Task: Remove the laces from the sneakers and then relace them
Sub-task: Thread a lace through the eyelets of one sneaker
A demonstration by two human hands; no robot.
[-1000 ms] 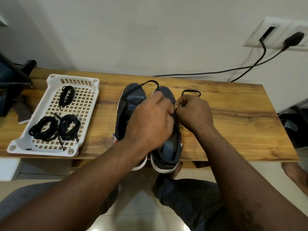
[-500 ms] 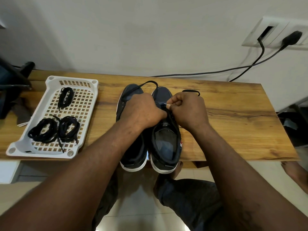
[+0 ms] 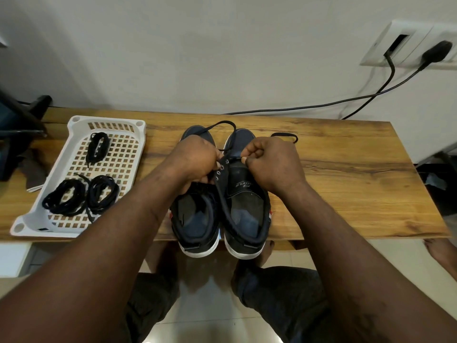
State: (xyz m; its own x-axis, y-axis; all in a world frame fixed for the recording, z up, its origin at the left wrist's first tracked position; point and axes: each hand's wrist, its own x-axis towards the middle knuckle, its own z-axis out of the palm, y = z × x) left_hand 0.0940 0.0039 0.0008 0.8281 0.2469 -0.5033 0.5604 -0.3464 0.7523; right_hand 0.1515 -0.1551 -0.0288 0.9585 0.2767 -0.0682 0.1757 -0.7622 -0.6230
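Two dark blue sneakers with white soles stand side by side on the wooden table [image 3: 346,184], heels toward me: the left sneaker [image 3: 195,219] and the right sneaker [image 3: 244,214]. My left hand [image 3: 195,159] grips the left eyelet flap of the right sneaker. My right hand [image 3: 269,162] pinches the tip of a black lace [image 3: 222,125] at an eyelet near the toe. The lace loops over both toes, and another part of it [image 3: 284,136] lies on the table behind my right hand.
A white perforated tray [image 3: 118,134] at the left holds three coiled black laces [image 3: 79,196]. Dark equipment [image 3: 17,134] sits at the far left. Black cables [image 3: 346,102] run along the wall to a socket [image 3: 410,48]. A bare foot [image 3: 440,251] shows at the right.
My left hand has shifted from over the left sneaker onto the right sneaker's eyelet flap. My right hand has moved the lace tip to the eyelet row. The view has tilted slightly.
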